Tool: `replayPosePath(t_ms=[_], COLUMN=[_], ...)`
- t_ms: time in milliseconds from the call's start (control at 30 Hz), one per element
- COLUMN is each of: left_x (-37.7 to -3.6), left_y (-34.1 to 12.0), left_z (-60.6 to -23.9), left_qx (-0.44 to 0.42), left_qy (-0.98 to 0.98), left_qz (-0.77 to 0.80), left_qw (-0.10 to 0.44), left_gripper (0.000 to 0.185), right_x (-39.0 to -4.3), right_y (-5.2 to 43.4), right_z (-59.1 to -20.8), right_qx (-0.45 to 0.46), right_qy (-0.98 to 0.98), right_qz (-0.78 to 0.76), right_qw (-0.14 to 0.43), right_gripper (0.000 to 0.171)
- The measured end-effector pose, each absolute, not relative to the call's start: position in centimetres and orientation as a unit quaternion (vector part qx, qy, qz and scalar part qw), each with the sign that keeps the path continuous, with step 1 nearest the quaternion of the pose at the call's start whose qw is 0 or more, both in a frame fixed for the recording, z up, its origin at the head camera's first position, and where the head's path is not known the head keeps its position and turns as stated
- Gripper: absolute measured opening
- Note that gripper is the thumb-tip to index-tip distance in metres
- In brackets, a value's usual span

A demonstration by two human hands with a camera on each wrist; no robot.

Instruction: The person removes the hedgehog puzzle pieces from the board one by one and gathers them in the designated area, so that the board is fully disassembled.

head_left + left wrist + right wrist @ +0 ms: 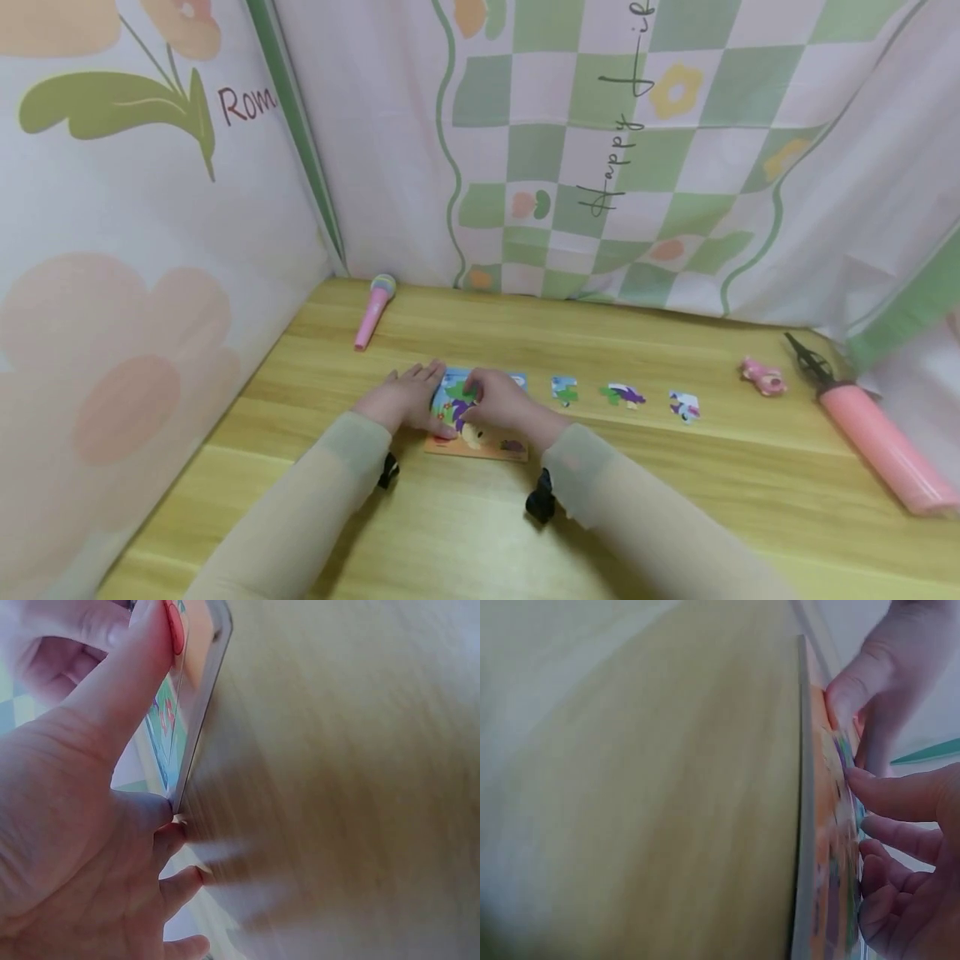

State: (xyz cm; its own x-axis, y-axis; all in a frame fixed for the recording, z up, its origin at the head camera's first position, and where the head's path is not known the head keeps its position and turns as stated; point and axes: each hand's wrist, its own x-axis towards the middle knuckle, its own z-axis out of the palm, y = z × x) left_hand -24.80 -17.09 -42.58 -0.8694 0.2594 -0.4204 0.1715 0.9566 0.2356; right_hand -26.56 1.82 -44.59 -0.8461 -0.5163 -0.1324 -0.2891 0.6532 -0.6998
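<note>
A colourful puzzle board (480,446) lies flat on the wooden table (660,467), near its middle. My left hand (408,396) lies flat at the board's left edge; its thumb (142,652) presses down on the board (204,690) and its fingers rest on the table beside it. My right hand (501,398) is on top of the board, fingertips (859,780) pressing on the pieces set in the board (806,825). Whether a loose piece lies under them is hidden. Three loose puzzle pieces (564,389), (622,395), (684,406) lie in a row to the right.
A pink toy microphone (372,311) lies at the back left. At the right are a small pink toy figure (762,377) and a pink hand pump (877,433) with a black nozzle. Patterned cloth walls (150,250) close in the table at the left and the back.
</note>
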Motion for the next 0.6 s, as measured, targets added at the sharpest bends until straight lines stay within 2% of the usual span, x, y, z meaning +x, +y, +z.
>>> replayPosePath(t_ms=[433, 600], left_x=[-24.7, -24.7], left_y=[-17.0, -17.0], left_z=[-42.5, -42.6], left_qx=[0.120, 0.119], left_qy=[0.963, 0.964], left_qz=[0.091, 0.083], left_qw=[0.225, 0.222], left_gripper=[0.119, 0.119], right_x=[-26.3, -26.2], right_y=[0.5, 0.5], right_z=[-44.4, -44.4], right_qx=[-0.193, -0.175], right_qy=[0.898, 0.883], right_qz=[-0.355, -0.397], right_qw=[0.174, 0.181], right_gripper=[0.031, 0.021])
